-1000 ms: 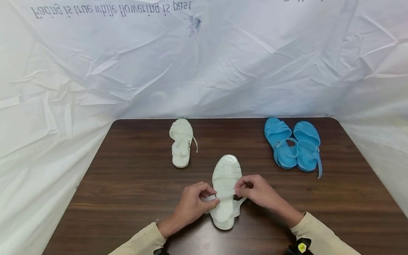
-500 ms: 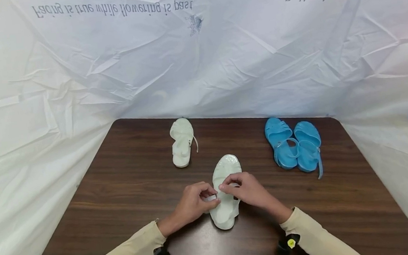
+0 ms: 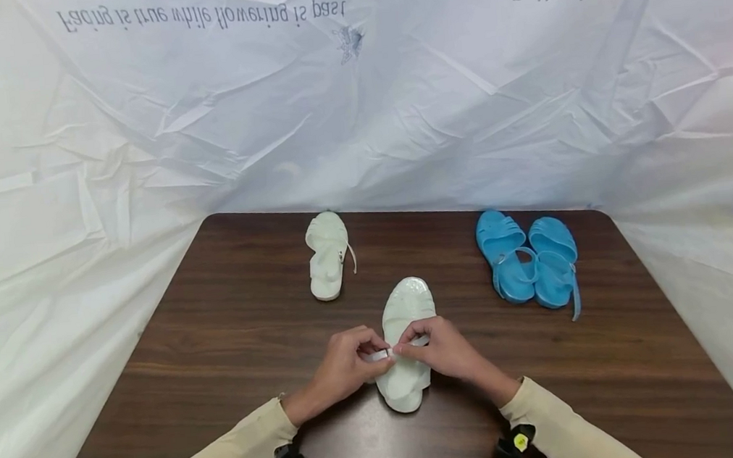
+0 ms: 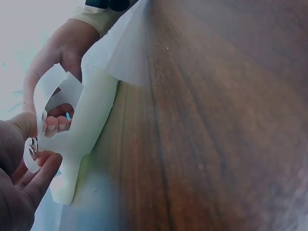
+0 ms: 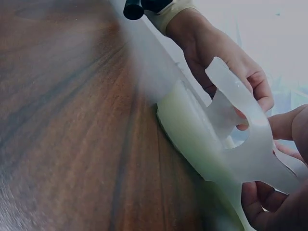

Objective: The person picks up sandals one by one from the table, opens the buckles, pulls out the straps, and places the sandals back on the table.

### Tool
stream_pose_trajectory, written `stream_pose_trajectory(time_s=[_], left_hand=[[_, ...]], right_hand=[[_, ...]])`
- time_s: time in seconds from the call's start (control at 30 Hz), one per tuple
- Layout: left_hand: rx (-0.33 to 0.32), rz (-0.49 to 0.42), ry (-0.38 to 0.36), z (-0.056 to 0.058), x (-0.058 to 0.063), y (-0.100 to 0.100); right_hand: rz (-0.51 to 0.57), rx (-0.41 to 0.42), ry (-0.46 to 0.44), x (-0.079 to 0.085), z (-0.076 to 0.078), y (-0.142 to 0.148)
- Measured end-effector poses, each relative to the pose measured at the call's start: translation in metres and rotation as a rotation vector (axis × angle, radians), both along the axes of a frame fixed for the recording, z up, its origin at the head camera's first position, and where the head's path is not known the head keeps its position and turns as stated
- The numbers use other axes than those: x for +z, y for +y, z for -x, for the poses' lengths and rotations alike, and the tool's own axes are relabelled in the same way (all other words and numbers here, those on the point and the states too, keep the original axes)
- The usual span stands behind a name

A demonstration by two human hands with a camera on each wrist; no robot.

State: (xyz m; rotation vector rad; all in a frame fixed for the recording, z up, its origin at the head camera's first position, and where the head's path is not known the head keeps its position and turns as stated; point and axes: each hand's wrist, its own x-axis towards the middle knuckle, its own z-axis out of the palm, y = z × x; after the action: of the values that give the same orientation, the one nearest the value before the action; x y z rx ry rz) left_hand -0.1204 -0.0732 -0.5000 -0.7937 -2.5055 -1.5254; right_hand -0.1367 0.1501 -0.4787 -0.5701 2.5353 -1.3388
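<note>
Your right hand (image 3: 438, 346): moved inward since a second ago, fingertips now beside those of your left hand (image 3: 348, 361). Grip, left: thumb and fingers pinched closed at the metal buckle (image 4: 32, 146). Grip, right: pinched closed on the white strap (image 3: 421, 341). White sandal (image 3: 401, 382): sole down on the table (image 3: 583, 384), beneath both hands. Advised: steady the buckle, feed the strap flat, untwisted. Hidden: strap tip and buckle pin, behind fingers; whether threaded, you cannot tell.

You've got a dark wood-grain table (image 3: 187, 346) across the lower frame, shiny at bottom center, crinkly white sheeting (image 3: 423, 129) behind it, and flipped lettering (image 3: 200, 16) along the top.
</note>
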Motion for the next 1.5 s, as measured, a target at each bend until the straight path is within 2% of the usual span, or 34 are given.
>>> stream_pose_trajectory(time_s=[0.07,0.23,0.47,0.8,1.0,1.27,1.4,1.5], left_hand=[[0.002,-0.013,0.005,0.0,-0.001,-0.002],[-0.028,-0.031,0.011,-0.003,-0.001,-0.007],[-0.025,-0.042,-0.029,-0.001,0.0,-0.006],[-0.018,-0.119,-0.15,-0.003,-0.003,-0.006],[0.006,-0.123,-0.172,-0.001,-0.005,-0.006],[0.022,-0.092,-0.211,0.001,-0.002,-0.003],[0.026,-0.065,-0.225,0.002,0.0,-0.003],[0.026,-0.062,-0.227,0.002,0.0,-0.003]], right_hand=[[0.009,-0.03,-0.008,-0.002,-0.001,0.001],[0.043,-0.079,-0.095,-0.003,-0.007,0.004],[0.07,-0.133,-0.151,0.001,-0.008,0.009],[0.231,-0.093,-0.299,-0.001,-0.005,0.02],[0.321,-0.114,-0.365,0.001,-0.002,0.028],[0.358,-0.184,-0.355,0.001,0.001,0.033],[0.388,-0.213,-0.322,0.007,0.002,0.028],[0.385,-0.205,-0.292,0.011,0.004,0.023]])
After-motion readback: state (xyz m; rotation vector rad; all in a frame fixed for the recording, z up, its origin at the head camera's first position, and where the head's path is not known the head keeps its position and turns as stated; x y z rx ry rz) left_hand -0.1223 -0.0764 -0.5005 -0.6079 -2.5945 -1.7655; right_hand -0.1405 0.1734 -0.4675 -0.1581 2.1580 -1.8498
